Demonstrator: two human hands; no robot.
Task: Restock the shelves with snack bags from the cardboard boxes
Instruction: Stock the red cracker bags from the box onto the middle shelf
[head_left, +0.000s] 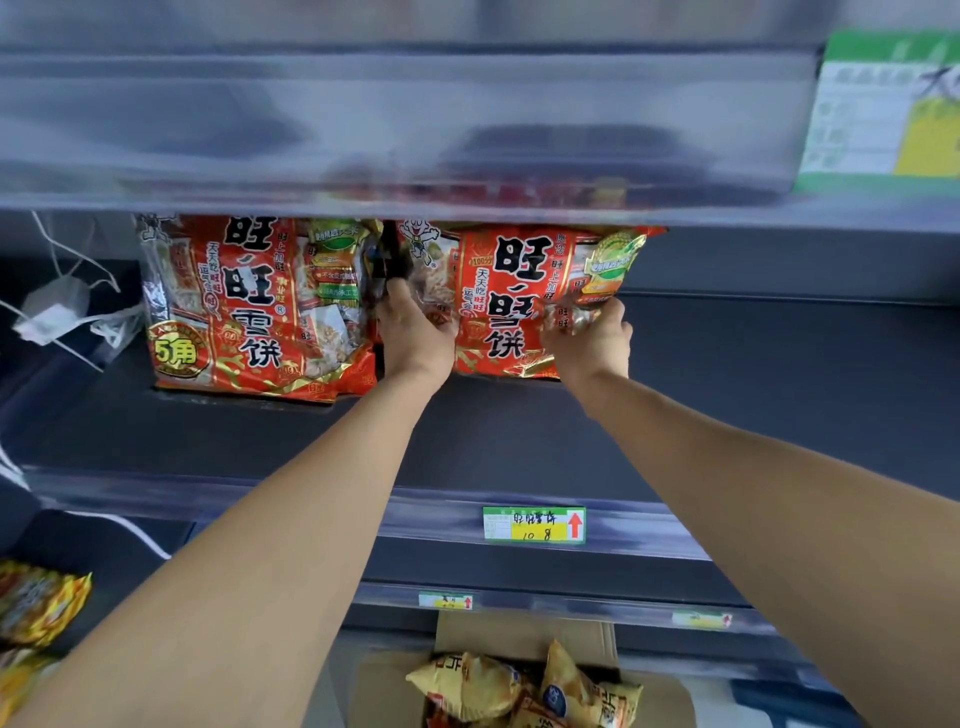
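Red snack bag (511, 306) is caught between both of my grips. My left grip (415, 332) is closed on the bag's left edge, thumb pointing up along the wrapper. My right grip (592, 338) is curled tight round the bag's right side near the lower corner, and the foil crumples under the fingers. The bag stands upright, print facing me, deep on the dark shelf (753, 395); its lower edge is down at the shelf board, though I cannot tell whether its weight is on it. The bag's top is hidden behind the clear rail (415, 130) of the shelf above.

Just to the left, nearly touching my left grip, a second red bag (249, 312) of the same print stands upright on the same shelf. Farther left lie white cables (57, 317) with a small white block.

On this shelf's front rail, below my forearms, is a green and yellow price tag (534, 525) with a red arrow. Below that, a cardboard box (524, 634) stands open with yellow snack bags (467, 686) inside. More yellow bags (41, 603) lie on a lower shelf at the left edge. A blurred green and white sign (883, 104) hangs at the upper right.
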